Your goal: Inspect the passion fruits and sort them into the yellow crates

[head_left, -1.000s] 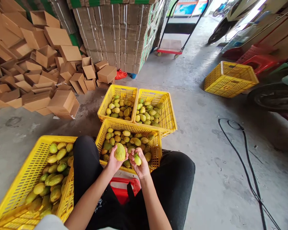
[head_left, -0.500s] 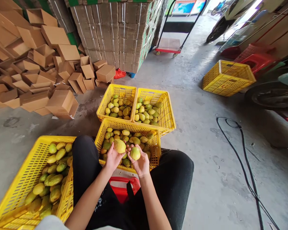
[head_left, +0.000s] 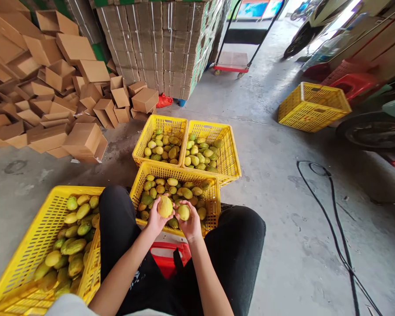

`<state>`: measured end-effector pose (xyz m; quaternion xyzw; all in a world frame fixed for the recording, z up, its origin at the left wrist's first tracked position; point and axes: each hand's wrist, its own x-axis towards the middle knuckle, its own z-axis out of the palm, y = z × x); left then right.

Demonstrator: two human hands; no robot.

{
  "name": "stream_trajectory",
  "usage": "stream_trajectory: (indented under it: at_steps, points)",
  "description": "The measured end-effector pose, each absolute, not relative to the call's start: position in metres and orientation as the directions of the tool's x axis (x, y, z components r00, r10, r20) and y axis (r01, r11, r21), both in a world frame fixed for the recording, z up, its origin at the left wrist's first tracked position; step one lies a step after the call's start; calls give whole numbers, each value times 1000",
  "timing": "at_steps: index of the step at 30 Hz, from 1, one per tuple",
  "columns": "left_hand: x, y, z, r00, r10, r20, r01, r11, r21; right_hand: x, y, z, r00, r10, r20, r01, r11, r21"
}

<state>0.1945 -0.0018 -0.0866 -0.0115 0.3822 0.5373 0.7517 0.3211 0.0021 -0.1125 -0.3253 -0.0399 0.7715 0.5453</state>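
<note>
Since a second ago both hands have lifted slightly and drawn closer together, and the fruit in the right hand has turned to show its rounder yellow-green side. The left hand (head_left: pixel 156 218) now cups a large yellow fruit (head_left: pixel 165 206), its fingers curled round the lower half in a closed grip. The right hand (head_left: pixel 190 221) holds a smaller yellow-green fruit (head_left: pixel 184 212) the same way, thumb over the top. Both fruits hang just above the near edge of the near yellow crate (head_left: pixel 179 172), which sits between the person's knees and is partly filled with like fruit.

These fruits look firm, smooth-skinned and moderately heavy for one hand, probably easy to bruise if squeezed or dropped. A full-palm hold round the widest part, as here, seems safest; fingertips alone might slip on the waxy skin.

Two more crates (head_left: pixel 228 151) stand just beyond, another crate (head_left: pixel 36 235) at the left knee, on the concrete floor (head_left: pixel 283 219).
</note>
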Motion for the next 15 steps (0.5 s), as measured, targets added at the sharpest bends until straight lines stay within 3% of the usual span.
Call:
stream_trajectory:
  at_steps: [7,13,15]
  points:
    - [189,2,-81,90,899,-429,-884,270,381,323,5,-110,-19,872,-489,-840,-279,-465]
    - [195,0,-86,170,815,-553,-761,465,453,322,3,-102,-239,870,-430,-822,-417,-387]
    - [197,-1,-89,170,771,-614,-737,513,440,323,3,-108,-268,833,-484,-809,-467,-357]
